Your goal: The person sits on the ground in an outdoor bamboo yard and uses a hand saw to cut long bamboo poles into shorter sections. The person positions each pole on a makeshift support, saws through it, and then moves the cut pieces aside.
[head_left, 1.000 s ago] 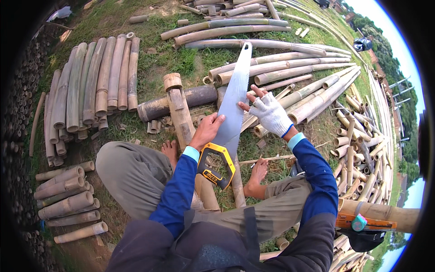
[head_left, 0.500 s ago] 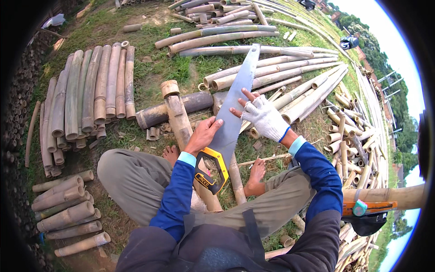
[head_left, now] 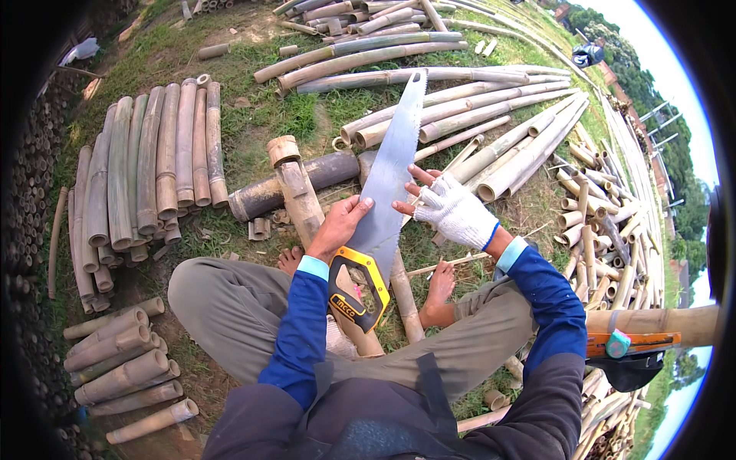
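Observation:
A hand saw (head_left: pixel 392 161) with a grey toothed blade and a yellow-and-black handle (head_left: pixel 357 288) points away from me, its handle nearest my lap. My bare left hand (head_left: pixel 337 225) grips the blade just above the handle, thumb laid on the flat side. At the blade's toothed right edge is my right hand (head_left: pixel 457 213), in a white knitted glove with some fingertips bare. Its fingers are spread; I cannot tell whether the tips touch the teeth. Below the saw, a thick bamboo post (head_left: pixel 300 195) lies against a dark bamboo log (head_left: pixel 334 173).
Cut bamboo lengths (head_left: pixel 146 161) are stacked on the left, with shorter pieces (head_left: pixel 126 368) nearer me. Long poles (head_left: pixel 460 115) lie ahead and to the right. A heap of short bamboo (head_left: pixel 602 230) spreads at far right. An orange-handled tool (head_left: pixel 640 345) sits by a horizontal pole.
The saw's tip has swung slightly left. My right hand has shifted a little down and right along the toothed edge. My left hand keeps its grip on the blade.

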A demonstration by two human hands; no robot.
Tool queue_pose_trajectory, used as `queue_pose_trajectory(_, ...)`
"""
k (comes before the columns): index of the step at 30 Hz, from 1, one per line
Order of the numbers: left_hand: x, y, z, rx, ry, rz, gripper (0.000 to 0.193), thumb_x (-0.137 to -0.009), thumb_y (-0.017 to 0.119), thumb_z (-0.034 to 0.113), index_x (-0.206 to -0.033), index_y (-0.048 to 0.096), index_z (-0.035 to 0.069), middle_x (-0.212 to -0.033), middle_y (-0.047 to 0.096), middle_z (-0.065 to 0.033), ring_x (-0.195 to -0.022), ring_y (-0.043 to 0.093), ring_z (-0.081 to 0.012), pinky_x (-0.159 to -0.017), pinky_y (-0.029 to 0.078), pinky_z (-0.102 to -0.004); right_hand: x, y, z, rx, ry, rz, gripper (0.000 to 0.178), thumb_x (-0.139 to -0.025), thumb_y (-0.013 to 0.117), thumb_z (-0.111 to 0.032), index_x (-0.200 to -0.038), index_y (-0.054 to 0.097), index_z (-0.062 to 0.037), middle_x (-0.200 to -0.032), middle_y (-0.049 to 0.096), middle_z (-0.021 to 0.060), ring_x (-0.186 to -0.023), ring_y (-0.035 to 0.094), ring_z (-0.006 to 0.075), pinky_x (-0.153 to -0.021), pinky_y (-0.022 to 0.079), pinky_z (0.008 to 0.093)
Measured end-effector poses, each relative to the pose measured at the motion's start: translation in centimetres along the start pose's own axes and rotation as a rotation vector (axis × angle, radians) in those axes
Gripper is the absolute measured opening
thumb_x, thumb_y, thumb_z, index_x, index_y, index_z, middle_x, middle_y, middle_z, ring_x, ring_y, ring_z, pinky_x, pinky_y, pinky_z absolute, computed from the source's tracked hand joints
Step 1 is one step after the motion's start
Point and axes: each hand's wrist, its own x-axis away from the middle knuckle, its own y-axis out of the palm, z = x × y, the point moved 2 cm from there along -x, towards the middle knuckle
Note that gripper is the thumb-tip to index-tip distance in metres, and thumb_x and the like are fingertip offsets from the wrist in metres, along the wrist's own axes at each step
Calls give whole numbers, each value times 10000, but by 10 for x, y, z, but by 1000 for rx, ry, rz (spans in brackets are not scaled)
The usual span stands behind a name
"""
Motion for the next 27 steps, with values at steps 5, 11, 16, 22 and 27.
queue_pose_trajectory(5,3,11,8,56,-68,-33,385,-1143,641,390,-1157,751,21,-983,719,47,-865,606,-30,-798,517,-267,-3,-1,57,252,295,38,688,-906,674,-78,-1546,629,-327,-1520,596,122,-1557,430,414,-1191,430,581)
queue_pose_trajectory(11,-4,5,-11,82,-95,-61,375,-1141,646,353,-1322,715,32,-1123,757,23,-923,680,-45,-851,558,-254,-11,1,26,134,185,1,680,-897,663,-57,-1536,639,-290,-1493,588,165,-1553,441,431,-1166,449,578)
queue_pose_trajectory(16,-6,-7,-11,141,-104,67,384,-1150,610,325,-1319,707,-7,-1116,778,-46,-917,722,-96,-820,591,-284,-20,-2,-45,-136,-30,-17,581,-959,604,-130,-1526,623,-258,-1472,620,153,-1558,452,410,-1230,420,594)
queue_pose_trajectory(22,-6,-15,-17,167,-147,148,412,-1150,603,329,-1332,694,-30,-1097,781,-69,-925,732,-121,-812,598,-300,-20,15,-53,-169,-111,-36,598,-969,595,-129,-1549,590,-276,-1458,618,130,-1559,453,394,-1250,413,584)
queue_pose_trajectory(27,-5,-13,-19,179,-206,39,389,-1136,639,351,-1331,705,20,-1150,777,-46,-954,730,-112,-874,596,-299,-23,32,-5,49,26,19,547,-995,576,-181,-1534,606,-271,-1443,628,116,-1566,448,380,-1251,400,594)
